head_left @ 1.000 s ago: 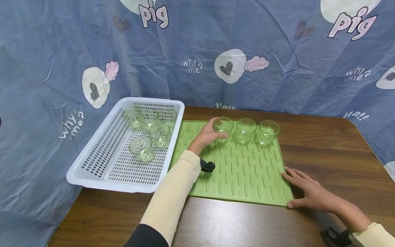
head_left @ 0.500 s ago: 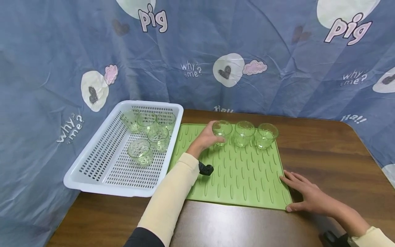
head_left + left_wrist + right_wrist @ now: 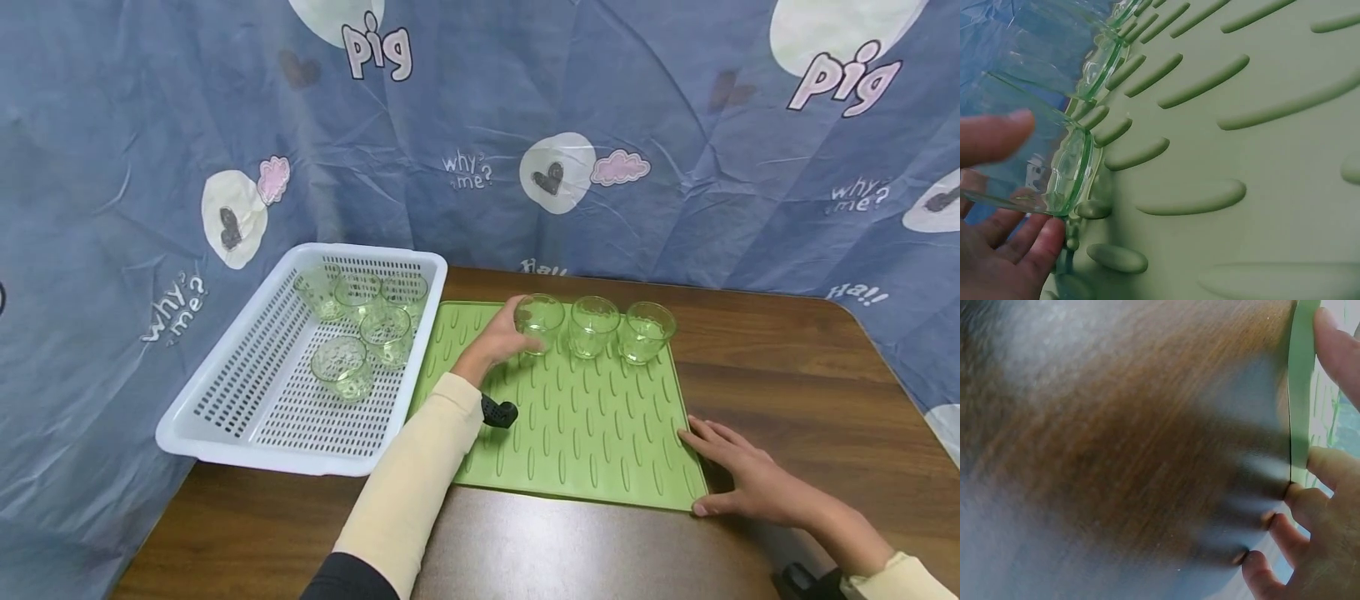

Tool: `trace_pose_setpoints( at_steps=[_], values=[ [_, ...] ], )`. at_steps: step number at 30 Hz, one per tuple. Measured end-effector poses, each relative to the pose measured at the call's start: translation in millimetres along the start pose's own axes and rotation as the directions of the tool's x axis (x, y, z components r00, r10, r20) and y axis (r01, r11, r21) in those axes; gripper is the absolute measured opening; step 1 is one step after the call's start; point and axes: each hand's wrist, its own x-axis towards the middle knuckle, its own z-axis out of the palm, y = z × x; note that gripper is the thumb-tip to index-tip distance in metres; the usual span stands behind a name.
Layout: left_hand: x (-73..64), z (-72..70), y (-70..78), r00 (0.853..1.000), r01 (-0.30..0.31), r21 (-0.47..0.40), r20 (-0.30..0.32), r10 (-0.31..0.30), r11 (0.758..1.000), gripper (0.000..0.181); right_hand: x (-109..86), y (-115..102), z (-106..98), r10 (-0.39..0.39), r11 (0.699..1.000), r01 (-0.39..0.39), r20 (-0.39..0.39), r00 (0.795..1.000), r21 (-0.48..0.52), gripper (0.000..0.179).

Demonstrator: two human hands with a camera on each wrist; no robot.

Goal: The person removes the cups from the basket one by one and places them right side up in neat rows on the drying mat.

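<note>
My left hand point(image 3: 495, 340) holds the leftmost of 3 clear green-tinted glasses, thumb on the near side and fingers around the far side. That glass point(image 3: 543, 317) stands upright at the far edge of a green ridged mat point(image 3: 585, 442). To its right are a middle glass point(image 3: 593, 327) and a right glass point(image 3: 646, 333), in a row. In the left wrist view the thumb overlaps the held glass point(image 3: 1071, 165), whose base is right at the mat. My right hand point(image 3: 757, 483) rests at the mat's near right corner, fingers spread, fingertips at the mat's edge.
A white perforated basket point(image 3: 277, 462) stands left of the mat, with several similar glasses point(image 3: 342, 367) in its right and back part. The wooden table point(image 3: 780, 367) extends right of the mat. A blue printed cloth point(image 3: 450, 108) hangs behind the table.
The head view has tilted slightly, so everything sits a little lower in it. The left hand still holds the leftmost glass in place; the right hand stays at the mat corner.
</note>
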Motion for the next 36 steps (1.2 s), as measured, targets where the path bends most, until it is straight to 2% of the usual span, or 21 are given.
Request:
trace_pose_setpoints(
  at_steps=[8, 13, 16, 18, 21, 24, 26, 27, 29, 33, 36],
  values=[
    [-2.8, 0.1, -3.8, 0.999, 0.022, 0.025, -0.034, -0.021, 0.999, 0.093, -0.1, -0.7, 3.1, -0.006, 1.000, 0.006, 0.006, 1.000, 0.002, 0.094],
    [-6.8, -2.5, -0.9, 0.998, 0.053, 0.033, -0.047, -0.051, 0.998, 0.092, 3.2, -2.8, 1.8, 0.021, 1.000, -0.022, 0.038, 0.999, 0.017, 0.095],
    [-10.9, -3.7, 3.0, 0.994, 0.075, 0.059, -0.086, -0.070, 0.995, 0.091, 5.0, -4.0, 0.0, 0.036, 0.999, -0.037, 0.049, 0.998, 0.022, 0.095],
    [-16.0, -2.9, 6.9, 0.988, 0.083, 0.061, -0.133, -0.074, 0.995, 0.088, 4.7, -3.5, -1.3, 0.034, 0.999, -0.035, 0.051, 0.998, 0.014, 0.095],
    [-27.5, -0.1, 16.6, 0.967, 0.069, 0.081, -0.251, -0.046, 0.994, 0.083, 2.4, -2.2, -2.9, 0.038, 0.999, -0.038, 0.044, 0.998, -0.001, 0.095],
    [-42.6, 1.6, 32.6, 0.926, 0.023, 0.100, -0.378, 0.017, 0.995, 0.071, 1.0, -0.8, -3.6, 0.031, 1.000, -0.031, 0.034, 0.999, -0.003, 0.095],
    [-53.8, 0.2, 46.7, 0.905, -0.008, 0.113, -0.421, 0.056, 0.994, 0.062, 0.6, -0.6, -3.4, 0.019, 1.000, -0.019, 0.026, 0.999, 0.001, 0.095],
    [-59.8, -1.6, 53.9, 0.901, -0.028, 0.119, -0.427, 0.077, 0.992, 0.058, 0.7, -1.0, -3.4, 0.019, 1.000, -0.019, 0.028, 0.999, 0.003, 0.095],
    [-71.6, -7.4, 68.3, 0.901, -0.059, 0.135, -0.419, 0.111, 0.989, 0.055, 0.8, -1.2, -2.7, 0.002, 1.000, -0.003, 0.020, 1.000, 0.010, 0.095],
    [-93.0, -25.3, 90.5, 0.916, -0.133, 0.165, -0.356, 0.184, 0.977, 0.051, 1.7, -2.6, -3.1, 0.021, 1.000, -0.021, 0.043, 0.999, 0.021, 0.096],
    [-107.2, -41.3, 101.9, 0.925, -0.177, 0.152, -0.312, 0.217, 0.972, 0.049, 2.2, -2.2, -3.0, 0.026, 0.999, -0.027, 0.052, 0.998, 0.026, 0.095]
  ],
)
